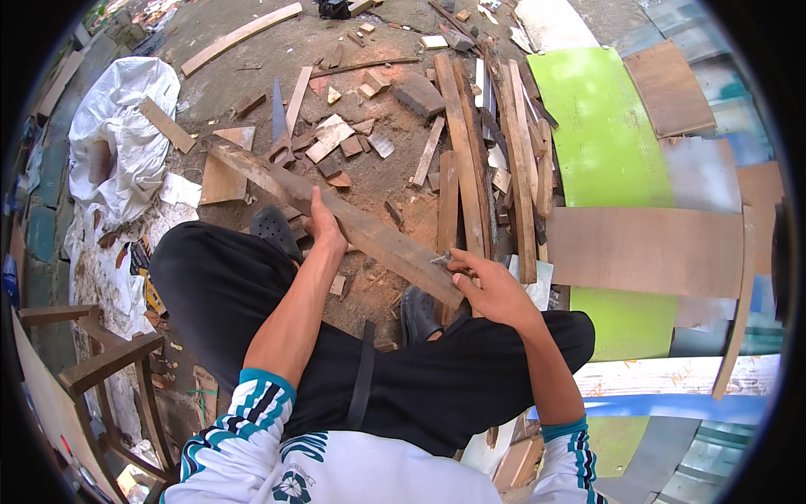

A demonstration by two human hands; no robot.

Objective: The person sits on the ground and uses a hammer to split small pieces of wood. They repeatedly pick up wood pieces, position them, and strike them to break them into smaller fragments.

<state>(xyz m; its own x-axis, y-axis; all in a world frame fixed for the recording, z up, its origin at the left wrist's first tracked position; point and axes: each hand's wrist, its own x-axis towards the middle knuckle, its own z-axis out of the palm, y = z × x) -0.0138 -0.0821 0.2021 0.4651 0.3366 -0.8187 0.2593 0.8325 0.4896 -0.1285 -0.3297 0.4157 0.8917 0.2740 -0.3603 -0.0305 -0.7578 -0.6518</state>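
A long wooden beam (361, 228) slants across in front of my knees, its far end to the upper left and its near end by my right hand. My left hand (323, 225) grips the beam near its middle, thumb up along the side and the other fingers hidden beneath. Close to the beam's near end, my right hand (491, 290) pinches a small greyish thing (442, 259) against the upper face. It is too small to name for certain.
A handsaw (280, 122) stands among wood offcuts (332, 139) ahead. Long planks (462, 160) lie right of centre, beside a lime-green sheet (600, 126) and a brown board (646, 250). To the left are a white sack (122, 134) and a wooden frame (109, 370).
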